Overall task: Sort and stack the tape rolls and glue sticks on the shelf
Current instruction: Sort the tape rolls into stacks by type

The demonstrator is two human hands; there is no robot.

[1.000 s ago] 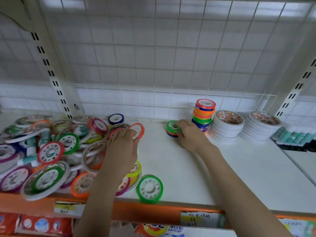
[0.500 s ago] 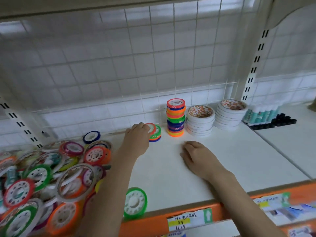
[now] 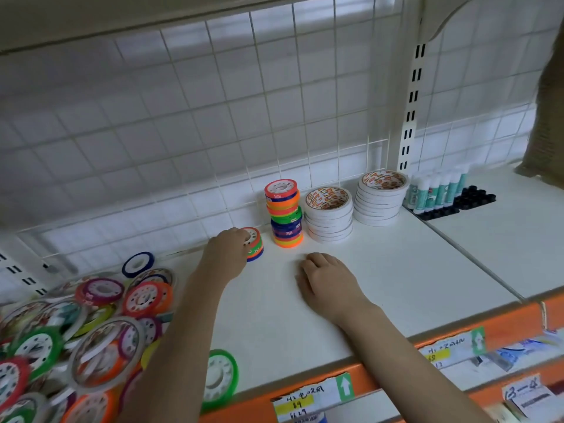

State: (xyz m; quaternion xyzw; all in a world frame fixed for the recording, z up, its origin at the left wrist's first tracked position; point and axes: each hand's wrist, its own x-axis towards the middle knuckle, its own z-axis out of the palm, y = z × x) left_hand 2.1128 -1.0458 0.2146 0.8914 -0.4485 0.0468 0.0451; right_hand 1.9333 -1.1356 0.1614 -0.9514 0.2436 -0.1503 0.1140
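Nearest the camera, a green tape roll (image 3: 220,379) lay at the shelf (image 3: 381,270) front edge, beside the unsorted heap of coloured rolls (image 3: 85,340) at the left; these remained to be sorted. The right hand (image 3: 328,283) had drawn back from the short stack (image 3: 254,245) and lay on bare shelf, fingers loosely curled, holding nothing; the left hand (image 3: 227,257) had carried a red-rimmed roll across from the heap and rested curled on it atop that stack. The short stack therefore stood one roll higher, probably three or four rolls; it stood just beside the tall coloured stack (image 3: 284,213). Farther right stood two white tape stacks (image 3: 354,209); beyond the upright, glue sticks (image 3: 436,190) stood in a row.
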